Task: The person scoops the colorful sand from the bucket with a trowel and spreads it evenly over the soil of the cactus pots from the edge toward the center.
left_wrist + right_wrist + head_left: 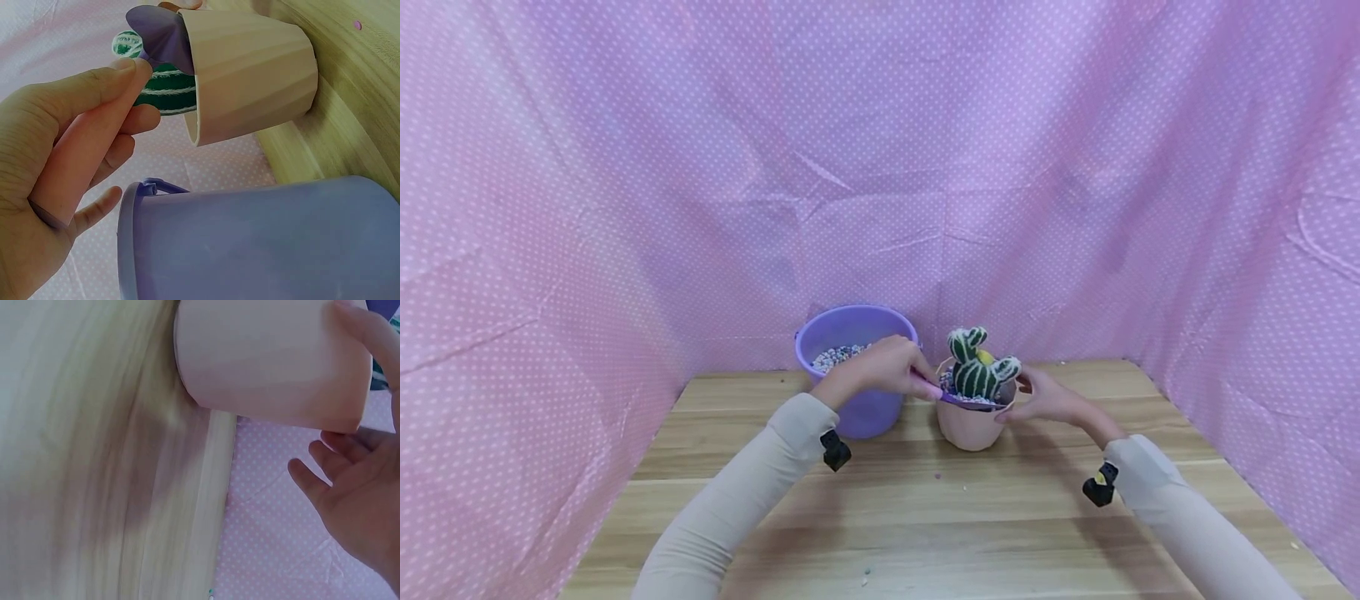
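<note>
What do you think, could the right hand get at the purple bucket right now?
Probably not easily: the right hand holds the pot, which stands between it and the bucket, and the left hand, gripping a scoop, is also in the way.

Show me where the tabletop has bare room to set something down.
On the wooden tabletop, left of the purple bucket, and between both sleeves in front of the flowerpot, barring a few stray bits. Crowded: between bucket and flowerpot, where the left hand holds the trowel.

No legible text, labels, numbers or signs.
</note>
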`<action>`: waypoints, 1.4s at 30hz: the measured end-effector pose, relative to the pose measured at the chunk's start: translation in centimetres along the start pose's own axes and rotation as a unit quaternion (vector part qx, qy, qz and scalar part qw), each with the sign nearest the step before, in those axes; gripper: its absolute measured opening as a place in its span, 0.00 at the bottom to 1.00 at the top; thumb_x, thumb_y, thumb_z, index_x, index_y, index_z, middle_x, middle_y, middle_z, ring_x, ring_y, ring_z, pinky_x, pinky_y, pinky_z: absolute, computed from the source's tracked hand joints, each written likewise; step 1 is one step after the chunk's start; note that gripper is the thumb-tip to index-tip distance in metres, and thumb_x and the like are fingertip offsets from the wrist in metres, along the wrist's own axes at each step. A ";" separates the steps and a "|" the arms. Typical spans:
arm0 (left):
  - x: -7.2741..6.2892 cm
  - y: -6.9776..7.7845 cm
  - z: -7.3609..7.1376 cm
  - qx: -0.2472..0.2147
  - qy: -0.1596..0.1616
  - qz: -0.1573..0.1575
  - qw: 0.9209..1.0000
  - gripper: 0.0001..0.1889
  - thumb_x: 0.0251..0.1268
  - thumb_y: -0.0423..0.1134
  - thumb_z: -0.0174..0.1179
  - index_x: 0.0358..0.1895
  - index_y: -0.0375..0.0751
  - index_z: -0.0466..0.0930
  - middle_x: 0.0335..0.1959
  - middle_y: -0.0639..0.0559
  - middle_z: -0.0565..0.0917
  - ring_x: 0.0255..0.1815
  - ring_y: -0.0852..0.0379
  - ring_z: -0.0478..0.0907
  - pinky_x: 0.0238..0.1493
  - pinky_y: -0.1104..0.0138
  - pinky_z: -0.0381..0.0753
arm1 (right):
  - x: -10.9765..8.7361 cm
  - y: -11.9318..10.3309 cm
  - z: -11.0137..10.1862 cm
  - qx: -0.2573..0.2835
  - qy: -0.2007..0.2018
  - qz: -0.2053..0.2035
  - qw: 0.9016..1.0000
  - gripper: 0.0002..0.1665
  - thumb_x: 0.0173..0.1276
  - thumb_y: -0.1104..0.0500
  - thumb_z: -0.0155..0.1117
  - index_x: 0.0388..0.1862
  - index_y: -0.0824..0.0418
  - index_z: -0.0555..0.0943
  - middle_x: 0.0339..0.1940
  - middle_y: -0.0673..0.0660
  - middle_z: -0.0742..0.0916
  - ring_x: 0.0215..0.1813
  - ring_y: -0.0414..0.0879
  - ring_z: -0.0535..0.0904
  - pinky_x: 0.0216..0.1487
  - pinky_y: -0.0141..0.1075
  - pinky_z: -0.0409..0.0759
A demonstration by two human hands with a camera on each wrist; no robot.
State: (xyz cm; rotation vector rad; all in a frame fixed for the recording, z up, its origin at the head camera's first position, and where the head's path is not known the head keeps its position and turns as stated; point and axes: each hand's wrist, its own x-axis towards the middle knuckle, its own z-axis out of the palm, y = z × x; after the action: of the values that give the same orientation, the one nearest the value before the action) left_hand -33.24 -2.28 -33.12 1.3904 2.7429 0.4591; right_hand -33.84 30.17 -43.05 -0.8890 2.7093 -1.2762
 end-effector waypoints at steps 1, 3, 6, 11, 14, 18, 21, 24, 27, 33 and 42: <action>0.0 0.0 0.0 -0.002 -0.001 0.000 1.000 0.11 0.64 0.53 0.70 0.44 0.56 0.93 0.32 0.65 0.91 0.26 0.73 0.78 0.33 0.75 0.78 | 0.0 0.0 -0.1 0.003 -0.004 0.002 1.000 0.51 0.51 0.57 0.84 0.70 0.69 0.69 0.68 0.70 0.79 0.71 0.70 0.72 0.71 0.65 0.66; 0.0 0.1 0.1 -0.007 -0.004 -0.001 1.000 0.11 0.65 0.53 0.70 0.44 0.55 0.93 0.32 0.64 0.91 0.26 0.73 0.78 0.33 0.75 0.78 | 0.0 0.2 -0.1 0.004 -0.010 0.005 1.000 0.50 0.51 0.56 0.84 0.70 0.70 0.69 0.67 0.70 0.79 0.70 0.70 0.72 0.71 0.64 0.67; 0.1 0.1 0.1 -0.009 -0.007 -0.003 1.000 0.11 0.65 0.53 0.69 0.44 0.55 0.93 0.32 0.65 0.91 0.26 0.73 0.77 0.32 0.76 0.78 | 0.0 0.3 -0.1 0.003 -0.008 0.012 1.000 0.51 0.51 0.55 0.84 0.70 0.69 0.70 0.67 0.70 0.79 0.70 0.70 0.72 0.71 0.63 0.67; 0.1 0.1 0.2 -0.013 -0.006 -0.009 1.000 0.11 0.66 0.53 0.69 0.44 0.55 0.93 0.32 0.65 0.90 0.26 0.73 0.77 0.32 0.76 0.78 | -0.1 0.1 0.1 0.001 0.005 0.010 1.000 0.51 0.52 0.54 0.84 0.71 0.68 0.70 0.69 0.70 0.78 0.71 0.71 0.72 0.71 0.63 0.68; 0.1 0.1 0.1 -0.011 -0.004 -0.009 1.000 0.11 0.66 0.53 0.69 0.45 0.55 0.93 0.33 0.65 0.91 0.26 0.73 0.78 0.33 0.76 0.78 | -0.1 -0.1 0.3 -0.002 0.019 0.011 1.000 0.50 0.51 0.54 0.85 0.70 0.68 0.71 0.68 0.69 0.79 0.70 0.69 0.73 0.71 0.63 0.69; 0.1 0.3 0.0 -0.008 -0.001 -0.009 1.000 0.11 0.66 0.53 0.69 0.45 0.55 0.93 0.33 0.64 0.91 0.26 0.73 0.78 0.33 0.76 0.78 | -0.2 -0.4 0.6 -0.009 0.035 0.017 0.999 0.49 0.49 0.53 0.86 0.68 0.67 0.73 0.66 0.67 0.81 0.69 0.67 0.74 0.71 0.61 0.70; 0.1 0.3 0.0 -0.014 -0.002 -0.008 1.000 0.11 0.66 0.52 0.69 0.45 0.54 0.93 0.33 0.64 0.91 0.26 0.72 0.78 0.33 0.76 0.78 | -0.3 -0.5 0.8 -0.014 0.044 0.023 0.999 0.49 0.48 0.52 0.86 0.67 0.66 0.74 0.65 0.66 0.82 0.69 0.66 0.75 0.70 0.61 0.71; 0.1 0.4 0.1 -0.017 -0.005 -0.009 1.000 0.11 0.66 0.53 0.69 0.44 0.54 0.93 0.33 0.64 0.91 0.26 0.72 0.78 0.33 0.75 0.78 | -0.3 -0.6 1.0 -0.017 0.047 0.020 0.999 0.48 0.49 0.51 0.86 0.66 0.66 0.75 0.63 0.66 0.83 0.68 0.66 0.76 0.70 0.62 0.71; 0.1 0.5 0.1 -0.019 -0.010 -0.010 1.000 0.12 0.67 0.53 0.68 0.45 0.53 0.93 0.32 0.65 0.91 0.25 0.72 0.78 0.32 0.75 0.79 | -0.4 -0.6 1.0 -0.021 0.041 0.018 0.999 0.48 0.49 0.50 0.86 0.66 0.65 0.75 0.63 0.65 0.83 0.68 0.66 0.76 0.70 0.63 0.70; -0.1 0.5 0.1 -0.019 -0.008 -0.017 1.000 0.12 0.66 0.54 0.68 0.44 0.54 0.93 0.33 0.65 0.91 0.25 0.73 0.78 0.32 0.75 0.79 | -0.1 -0.6 0.7 -0.020 0.020 0.004 1.000 0.50 0.49 0.52 0.86 0.68 0.67 0.73 0.65 0.68 0.81 0.70 0.70 0.73 0.70 0.66 0.67; -0.2 0.6 -0.2 -0.017 -0.001 -0.022 1.000 0.11 0.67 0.54 0.68 0.44 0.54 0.93 0.35 0.63 0.92 0.28 0.73 0.81 0.35 0.75 0.80 | 0.2 -0.9 0.5 -0.031 0.015 0.025 0.999 0.53 0.46 0.49 0.87 0.68 0.68 0.73 0.64 0.68 0.83 0.70 0.70 0.73 0.71 0.67 0.66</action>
State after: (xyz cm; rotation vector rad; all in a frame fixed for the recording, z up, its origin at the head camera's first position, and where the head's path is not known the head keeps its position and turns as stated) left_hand -32.68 -2.13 -32.77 1.3207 2.7439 0.4986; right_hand -33.48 29.26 -42.70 -0.8069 2.7889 -1.2125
